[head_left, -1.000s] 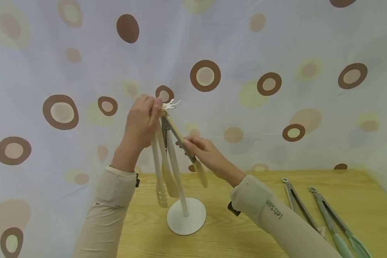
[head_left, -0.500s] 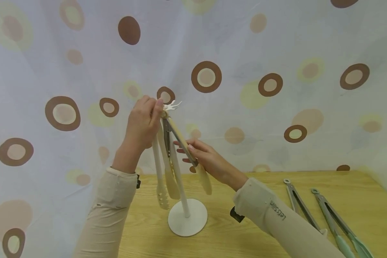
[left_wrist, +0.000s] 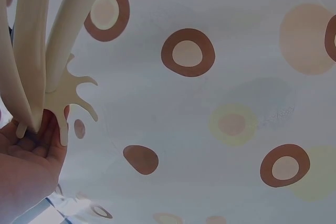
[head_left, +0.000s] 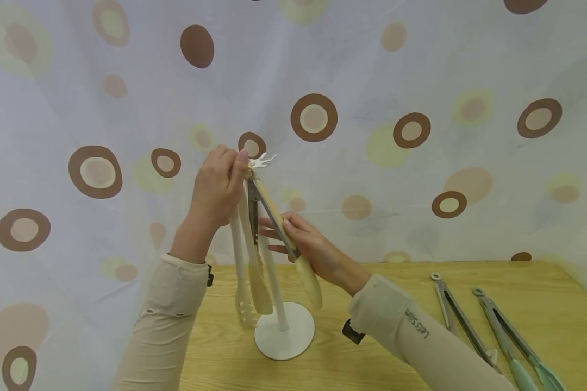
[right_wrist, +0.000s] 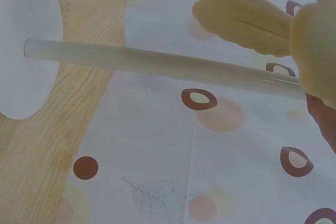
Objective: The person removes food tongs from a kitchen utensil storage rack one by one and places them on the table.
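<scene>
At the top of a white stand (head_left: 280, 304), my left hand (head_left: 215, 190) curls its fingers round the hook area; its curled fingers (left_wrist: 50, 135) also show under the pronged white top (left_wrist: 63, 93). Yellow-handled metal tongs (head_left: 274, 214) hang from the top with their arms spread. My right hand (head_left: 318, 247) holds the right arm of these tongs between thumb and fingers, the fingertips reaching behind it toward the pole. A white slotted utensil (head_left: 244, 304) and a cream utensil (head_left: 259, 288) hang left of the pole. The left fingertips are partly hidden in the head view.
The stand's round white base (head_left: 298, 342) rests on the wooden table (head_left: 372, 326). Grey metal tongs (head_left: 462, 315) and a second pair with green tips (head_left: 506, 331) lie at the right, near my right sleeve. A patterned sheet (head_left: 362, 70) hangs behind.
The right arm of the tongs has swung slightly, its tip now lower. My right fingers reach farther left behind it. The hanging utensils' ends sit a little lower; my left hand has stayed at the top.
</scene>
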Demonstrator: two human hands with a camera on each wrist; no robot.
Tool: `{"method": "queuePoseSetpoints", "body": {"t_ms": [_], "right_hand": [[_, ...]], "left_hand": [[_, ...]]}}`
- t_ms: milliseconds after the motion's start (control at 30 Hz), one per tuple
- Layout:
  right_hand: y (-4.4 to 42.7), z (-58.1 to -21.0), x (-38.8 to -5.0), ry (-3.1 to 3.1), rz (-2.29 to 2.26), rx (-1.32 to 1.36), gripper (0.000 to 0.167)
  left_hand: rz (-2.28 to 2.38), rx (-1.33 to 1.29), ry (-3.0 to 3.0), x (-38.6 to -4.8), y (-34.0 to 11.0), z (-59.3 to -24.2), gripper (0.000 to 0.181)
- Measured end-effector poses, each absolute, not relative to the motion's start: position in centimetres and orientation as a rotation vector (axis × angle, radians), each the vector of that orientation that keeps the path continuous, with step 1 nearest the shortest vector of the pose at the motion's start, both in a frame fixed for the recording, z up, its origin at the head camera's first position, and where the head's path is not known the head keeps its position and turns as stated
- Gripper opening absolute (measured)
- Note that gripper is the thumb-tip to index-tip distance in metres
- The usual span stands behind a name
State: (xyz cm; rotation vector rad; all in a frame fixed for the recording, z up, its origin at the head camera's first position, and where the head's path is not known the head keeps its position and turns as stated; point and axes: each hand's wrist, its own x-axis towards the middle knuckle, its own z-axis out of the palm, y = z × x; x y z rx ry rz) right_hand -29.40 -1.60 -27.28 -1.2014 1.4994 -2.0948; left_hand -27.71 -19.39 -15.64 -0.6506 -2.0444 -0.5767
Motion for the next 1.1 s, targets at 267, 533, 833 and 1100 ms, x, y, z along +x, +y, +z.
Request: {"method": "queuePoseSetpoints", "body": {"t_ms": [267, 533, 833, 1100], "right_hand": [[-1.9, -27.6, -29.7, 1.354, -2.049, -1.137, 0.024], [-2.1, -28.0, -30.1, 1.229, -2.068, -1.138, 0.053], [-1.8, -28.3, -30.8, 1.253, -1.893, -1.311, 0.077], [-1.9, -28.1, -30.7, 1.204, -1.925, -1.305, 0.074]], "left_hand": [[-0.572, -0.651, -2.03, -27.9, -19.4, -15.7, 0.034], [-0.571, -0.655, -2.035, -27.9, -19.5, -15.7, 0.033], [-0.577, -0.654, -2.05, -27.7, -19.6, -15.7, 0.033], [-0.58, -0.66, -2.043, -27.9, -19.7, -15.6, 0.033]]}}
